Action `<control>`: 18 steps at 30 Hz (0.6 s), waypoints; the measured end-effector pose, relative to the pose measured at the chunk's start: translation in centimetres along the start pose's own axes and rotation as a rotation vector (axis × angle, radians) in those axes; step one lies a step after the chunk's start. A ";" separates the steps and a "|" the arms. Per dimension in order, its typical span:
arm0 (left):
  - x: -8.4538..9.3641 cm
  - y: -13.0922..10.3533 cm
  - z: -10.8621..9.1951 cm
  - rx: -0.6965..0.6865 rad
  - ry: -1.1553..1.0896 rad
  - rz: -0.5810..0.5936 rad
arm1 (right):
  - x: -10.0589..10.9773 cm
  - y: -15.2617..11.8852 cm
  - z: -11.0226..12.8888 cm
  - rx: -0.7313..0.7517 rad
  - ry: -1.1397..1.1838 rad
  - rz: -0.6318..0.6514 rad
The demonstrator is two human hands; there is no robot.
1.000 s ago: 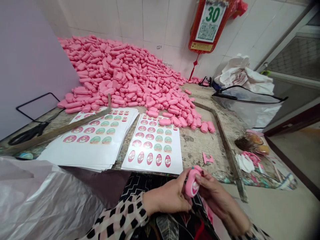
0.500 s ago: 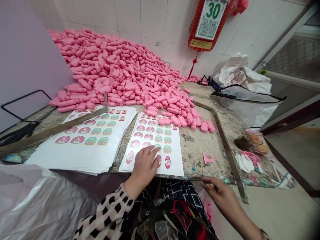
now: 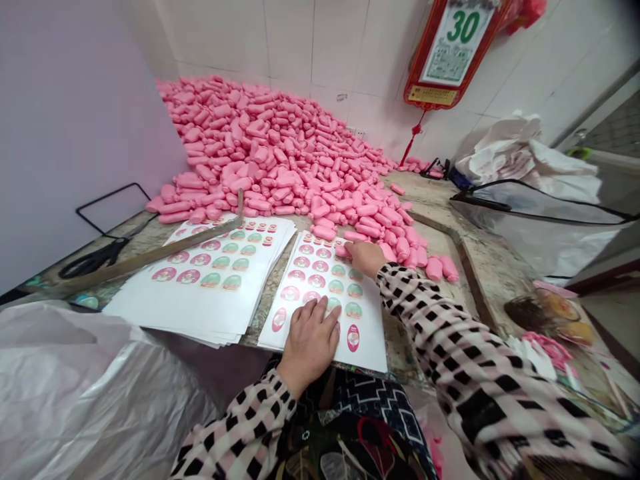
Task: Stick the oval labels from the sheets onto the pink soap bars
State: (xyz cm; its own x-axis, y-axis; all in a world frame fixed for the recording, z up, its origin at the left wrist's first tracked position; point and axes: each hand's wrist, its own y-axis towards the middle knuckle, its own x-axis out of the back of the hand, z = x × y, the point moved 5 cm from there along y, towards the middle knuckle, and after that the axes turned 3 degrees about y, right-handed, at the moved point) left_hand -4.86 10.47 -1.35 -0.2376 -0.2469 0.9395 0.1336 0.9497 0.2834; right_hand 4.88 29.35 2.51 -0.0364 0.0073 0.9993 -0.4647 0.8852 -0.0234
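Note:
My left hand (image 3: 311,340) lies with fingers spread on the lower part of a sticker sheet (image 3: 370,347) printed with pink and green labels. At the sheet's upper right, my right hand (image 3: 365,258) has its fingers closed on a small pink roll (image 3: 343,251), beside the front of a large heap of pink rolls (image 3: 280,160). To the left lies another stack of sticker sheets (image 3: 175,307), with a wooden stick (image 3: 165,252) across its top.
Black scissors (image 3: 95,259) lie at the left. A red calendar (image 3: 450,50) hangs on the wall. Toward the right are a clear bag with black edging (image 3: 530,233), a wooden strip (image 3: 473,280) and pink bands (image 3: 550,350).
My right hand has moved from below the table's front edge up to the sheet's upper right and closed on a pink roll. My left hand stays on the sheet; the view has shifted.

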 end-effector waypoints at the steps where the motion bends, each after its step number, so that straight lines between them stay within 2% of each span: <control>1: 0.0 0.0 0.0 0.001 -0.001 -0.001 | -0.1 0.2 0.1 0.018 -0.002 0.013; 3: 0.0 0.0 0.0 0.005 -0.005 -0.004 | 0.0 -0.3 0.3 0.051 -0.004 0.030; 6: 0.1 0.0 0.0 0.001 -0.021 -0.011 | 0.6 -3.2 0.5 0.070 0.011 0.007; 9: 0.1 0.0 0.1 -0.002 -0.054 -0.024 | 1.0 -8.3 0.6 0.048 0.106 -0.106; 12: -0.1 0.1 0.5 -0.010 -0.127 -0.029 | 0.6 -14.1 0.9 0.093 0.226 -0.182; 16: 1.3 0.2 0.6 0.001 -0.378 -0.076 | 0.8 -20.4 1.4 0.182 0.251 -0.310; 18: 2.4 0.2 0.4 0.103 -0.664 -0.050 | 1.4 -22.4 2.0 0.206 0.195 -0.397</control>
State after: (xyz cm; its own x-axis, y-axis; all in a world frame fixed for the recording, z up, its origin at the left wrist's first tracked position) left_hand -5.82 10.12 0.90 -0.7866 -0.1511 0.5987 0.0227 0.9619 0.2726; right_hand 13.47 8.63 4.38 0.3362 -0.2084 0.9184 -0.5749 0.7270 0.3755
